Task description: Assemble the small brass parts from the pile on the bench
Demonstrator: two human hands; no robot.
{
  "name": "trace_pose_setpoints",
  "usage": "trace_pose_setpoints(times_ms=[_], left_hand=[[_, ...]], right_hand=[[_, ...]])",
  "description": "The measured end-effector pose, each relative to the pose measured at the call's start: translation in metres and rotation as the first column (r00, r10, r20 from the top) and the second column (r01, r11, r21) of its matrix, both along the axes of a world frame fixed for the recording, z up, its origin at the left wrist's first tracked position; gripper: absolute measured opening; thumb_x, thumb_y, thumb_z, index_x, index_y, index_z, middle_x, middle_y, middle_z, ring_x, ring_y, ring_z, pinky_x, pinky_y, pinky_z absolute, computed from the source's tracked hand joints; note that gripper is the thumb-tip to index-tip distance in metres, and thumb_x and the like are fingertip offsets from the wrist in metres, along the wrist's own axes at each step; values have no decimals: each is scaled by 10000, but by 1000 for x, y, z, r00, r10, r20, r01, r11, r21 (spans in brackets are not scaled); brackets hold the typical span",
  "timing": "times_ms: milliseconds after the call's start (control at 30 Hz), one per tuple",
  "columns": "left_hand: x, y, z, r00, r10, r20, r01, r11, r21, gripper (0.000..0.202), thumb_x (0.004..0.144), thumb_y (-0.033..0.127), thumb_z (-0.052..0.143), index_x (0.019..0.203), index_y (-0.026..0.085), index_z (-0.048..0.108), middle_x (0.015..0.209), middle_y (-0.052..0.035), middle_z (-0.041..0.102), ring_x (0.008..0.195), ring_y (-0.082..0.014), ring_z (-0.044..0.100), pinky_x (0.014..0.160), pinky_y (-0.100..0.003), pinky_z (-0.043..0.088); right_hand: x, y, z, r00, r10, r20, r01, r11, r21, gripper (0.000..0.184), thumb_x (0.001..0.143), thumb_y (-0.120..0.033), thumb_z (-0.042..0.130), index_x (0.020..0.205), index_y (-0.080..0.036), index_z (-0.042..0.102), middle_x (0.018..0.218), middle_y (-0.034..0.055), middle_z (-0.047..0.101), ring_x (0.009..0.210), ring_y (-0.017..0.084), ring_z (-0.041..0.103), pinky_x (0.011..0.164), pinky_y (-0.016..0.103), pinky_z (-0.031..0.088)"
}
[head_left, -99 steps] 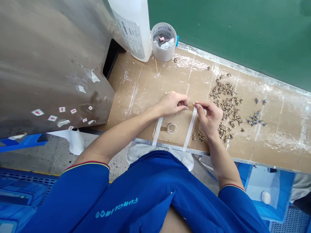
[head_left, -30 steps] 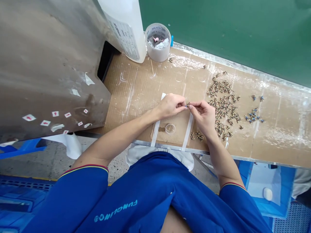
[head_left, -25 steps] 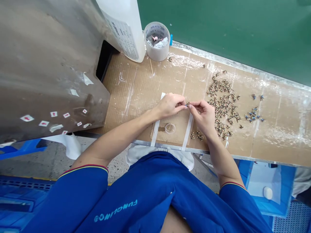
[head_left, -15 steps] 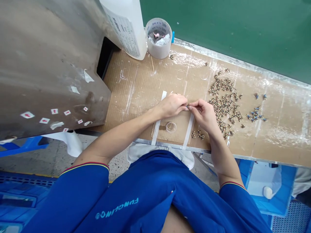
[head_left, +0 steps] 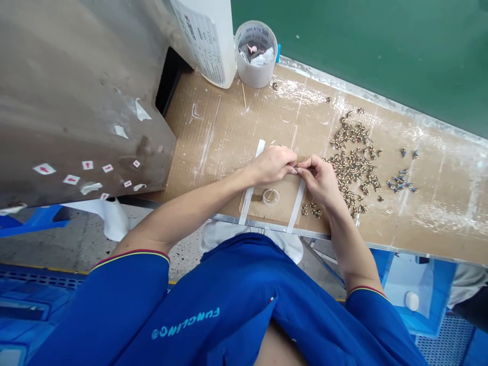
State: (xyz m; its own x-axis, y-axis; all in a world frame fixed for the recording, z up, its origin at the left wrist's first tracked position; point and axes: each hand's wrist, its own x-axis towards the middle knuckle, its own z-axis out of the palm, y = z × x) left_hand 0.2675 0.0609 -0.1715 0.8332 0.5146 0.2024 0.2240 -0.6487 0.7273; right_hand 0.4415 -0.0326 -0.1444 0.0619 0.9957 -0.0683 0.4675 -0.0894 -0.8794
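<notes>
My left hand [head_left: 275, 163] and my right hand [head_left: 317, 175] meet above the cardboard-covered table, fingertips almost touching. Both pinch one small metal part [head_left: 296, 168], mostly covered by the fingers. A large heap of small brass-coloured metal parts [head_left: 353, 170] lies just right of my right hand. Farther right is a small group of similar parts with blue on them [head_left: 401, 181]. Below my hands sits a small round clear dish [head_left: 271, 197] with a thin stick in it. A few brass-coloured parts [head_left: 316, 212] lie near my right wrist.
At the back stand a white bottle [head_left: 208, 46] and a tape-roll cup [head_left: 256, 73] holding scraps; a thin wooden stick [head_left: 244, 96] lies beside them. A metal panel [head_left: 84, 101] with stickers rises on the left. Beyond the table is a green surface [head_left: 362, 56]. A blue bin [head_left: 412, 300] is below right.
My hands keep the same pinch at nearly the same place. The whole view has shifted slightly; the things on the table look unmoved.
</notes>
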Motion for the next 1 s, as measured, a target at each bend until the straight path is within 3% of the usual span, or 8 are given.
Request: trace_pose_setpoints(times_ms=[300, 500, 633, 833, 1000], left_hand=[[-1, 3, 3, 993, 84, 87, -71, 987, -141, 176, 897, 242, 712, 744, 159, 691, 700, -9, 681, 667, -141, 604, 697, -269, 441], [-2, 5, 3, 988, 96, 125, -76, 986, -151, 127, 915, 242, 698, 834, 164, 756, 756, -28, 722, 717, -145, 646, 734, -264, 476], [-1, 5, 3, 987, 99, 131, -81, 987, -136, 187, 940, 242, 662, 793, 160, 744, 746, -34, 716, 708, -143, 644, 718, -262, 469], [-2, 5, 4, 986, 89, 138, -73, 991, -115, 218, 954, 246, 613, 793, 161, 734, 757, -39, 716, 705, -147, 638, 702, -267, 466], [-3, 6, 1, 991, 55, 119, -45, 995, -86, 218, 933, 240, 615, 759, 165, 722, 735, -38, 703, 696, -156, 635, 685, -277, 459]], right_hand=[[-3, 1, -9, 973, -148, -176, 151, 988, 8, 217, 845, -428, 761, 831, -238, 658, 830, 18, 732, 740, 172, 665, 689, 324, 564], [-6, 1, -12, 949, -210, -234, 220, 975, 17, 203, 841, -416, 761, 845, -231, 675, 820, 13, 739, 741, 161, 679, 732, 336, 599], [-6, 1, -11, 940, -215, -266, 232, 972, 32, 229, 825, -437, 788, 837, -233, 683, 804, 12, 734, 754, 167, 696, 745, 345, 618], [-1, 3, -9, 916, -220, -334, 206, 976, -77, 339, 779, -528, 833, 878, -228, 709, 756, 4, 734, 703, 159, 699, 674, 323, 617], [1, 3, -8, 940, -145, -309, 128, 989, -76, 347, 787, -548, 818, 792, -228, 686, 711, -4, 709, 695, 156, 691, 669, 319, 604]])
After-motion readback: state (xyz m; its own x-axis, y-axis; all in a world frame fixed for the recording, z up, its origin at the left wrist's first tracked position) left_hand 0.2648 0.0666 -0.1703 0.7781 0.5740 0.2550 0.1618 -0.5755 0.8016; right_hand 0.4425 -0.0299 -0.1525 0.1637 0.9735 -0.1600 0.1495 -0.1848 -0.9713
